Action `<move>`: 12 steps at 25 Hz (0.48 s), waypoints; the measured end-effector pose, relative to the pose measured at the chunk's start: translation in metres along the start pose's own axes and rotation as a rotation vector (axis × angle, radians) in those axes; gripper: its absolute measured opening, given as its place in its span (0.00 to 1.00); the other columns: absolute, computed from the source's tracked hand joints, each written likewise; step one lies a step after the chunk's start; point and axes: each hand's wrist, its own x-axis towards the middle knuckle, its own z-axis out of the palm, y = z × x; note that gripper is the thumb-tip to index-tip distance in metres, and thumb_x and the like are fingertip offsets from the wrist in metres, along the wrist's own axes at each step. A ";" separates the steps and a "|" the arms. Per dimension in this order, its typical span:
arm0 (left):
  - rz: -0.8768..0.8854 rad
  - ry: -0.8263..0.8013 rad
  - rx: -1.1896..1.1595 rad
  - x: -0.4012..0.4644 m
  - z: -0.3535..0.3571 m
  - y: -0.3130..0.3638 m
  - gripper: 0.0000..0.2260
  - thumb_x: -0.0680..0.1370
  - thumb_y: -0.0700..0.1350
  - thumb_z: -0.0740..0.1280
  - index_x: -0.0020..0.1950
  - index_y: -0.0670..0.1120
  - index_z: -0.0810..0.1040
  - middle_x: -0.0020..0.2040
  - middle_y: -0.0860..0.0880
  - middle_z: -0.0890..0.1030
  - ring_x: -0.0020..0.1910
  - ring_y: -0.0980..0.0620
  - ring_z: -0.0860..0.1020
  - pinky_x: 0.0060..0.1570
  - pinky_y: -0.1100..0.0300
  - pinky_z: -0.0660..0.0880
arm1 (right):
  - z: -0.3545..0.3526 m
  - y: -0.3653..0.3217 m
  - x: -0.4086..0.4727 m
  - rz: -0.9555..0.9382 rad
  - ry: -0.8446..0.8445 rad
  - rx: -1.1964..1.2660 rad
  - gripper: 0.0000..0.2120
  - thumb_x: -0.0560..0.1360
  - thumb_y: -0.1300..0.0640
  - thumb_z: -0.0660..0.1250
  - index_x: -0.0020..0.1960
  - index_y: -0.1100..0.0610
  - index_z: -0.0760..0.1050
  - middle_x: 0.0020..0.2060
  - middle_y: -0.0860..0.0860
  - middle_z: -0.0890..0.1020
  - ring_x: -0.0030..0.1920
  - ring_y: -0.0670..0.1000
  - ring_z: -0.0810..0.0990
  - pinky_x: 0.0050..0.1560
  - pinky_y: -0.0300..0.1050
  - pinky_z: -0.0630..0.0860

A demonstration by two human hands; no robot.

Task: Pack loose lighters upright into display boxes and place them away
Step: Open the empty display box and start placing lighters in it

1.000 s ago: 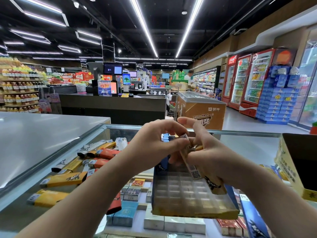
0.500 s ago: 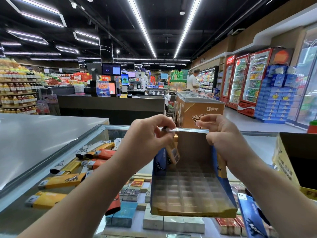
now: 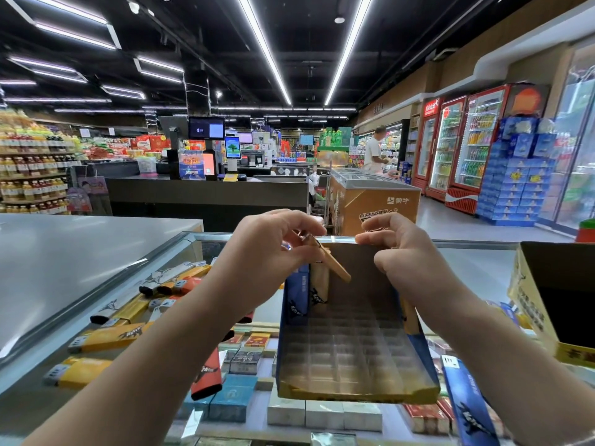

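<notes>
Pinching a tan lighter [image 3: 331, 262], left hand [image 3: 273, 252] hovers over display box [image 3: 354, 365].

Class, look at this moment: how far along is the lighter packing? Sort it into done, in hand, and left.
Done: two or so lighters stand upright at the back left of the display box.
In hand: the left hand pinches a tan lighter, tilted above that corner; the right hand hovers by the back wall, holding nothing visible.
Left: most tray cells are empty, and loose lighters lie on the glass counter.
</notes>
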 end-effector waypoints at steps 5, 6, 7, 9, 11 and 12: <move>0.035 0.095 0.105 -0.002 0.006 0.001 0.06 0.69 0.47 0.74 0.44 0.51 0.80 0.38 0.58 0.79 0.36 0.59 0.78 0.38 0.64 0.76 | 0.002 0.001 -0.002 -0.033 -0.005 -0.041 0.22 0.68 0.76 0.56 0.45 0.48 0.70 0.46 0.48 0.78 0.41 0.49 0.75 0.27 0.33 0.71; 0.059 0.092 0.117 -0.003 0.008 0.002 0.06 0.70 0.45 0.73 0.45 0.49 0.81 0.39 0.57 0.80 0.36 0.60 0.77 0.39 0.65 0.76 | 0.002 0.001 -0.002 -0.042 0.001 -0.048 0.22 0.68 0.76 0.56 0.45 0.48 0.70 0.46 0.48 0.78 0.39 0.49 0.75 0.26 0.32 0.70; 0.079 0.083 0.133 -0.003 0.011 0.003 0.06 0.70 0.44 0.73 0.46 0.48 0.82 0.41 0.57 0.80 0.36 0.61 0.77 0.39 0.65 0.76 | 0.002 0.001 -0.003 -0.051 0.007 -0.060 0.22 0.68 0.76 0.56 0.45 0.48 0.69 0.46 0.48 0.78 0.39 0.48 0.75 0.26 0.33 0.70; 0.099 0.049 0.170 -0.004 0.015 0.003 0.07 0.71 0.43 0.72 0.48 0.47 0.83 0.43 0.56 0.80 0.37 0.60 0.76 0.41 0.64 0.76 | 0.003 0.001 -0.003 -0.068 0.018 -0.082 0.22 0.68 0.75 0.56 0.46 0.47 0.69 0.46 0.48 0.79 0.39 0.49 0.76 0.30 0.37 0.71; 0.096 0.017 0.198 -0.004 0.017 0.002 0.07 0.72 0.42 0.71 0.49 0.47 0.83 0.45 0.55 0.81 0.41 0.57 0.77 0.44 0.61 0.75 | 0.003 0.001 -0.003 -0.077 0.025 -0.085 0.23 0.68 0.75 0.56 0.47 0.48 0.70 0.47 0.50 0.79 0.40 0.51 0.76 0.33 0.42 0.74; 0.091 0.003 0.209 -0.004 0.018 0.001 0.07 0.72 0.42 0.71 0.50 0.48 0.83 0.46 0.54 0.81 0.43 0.56 0.77 0.45 0.58 0.75 | 0.003 0.001 -0.003 -0.079 0.026 -0.086 0.23 0.68 0.75 0.56 0.48 0.48 0.70 0.47 0.50 0.79 0.40 0.51 0.76 0.34 0.43 0.73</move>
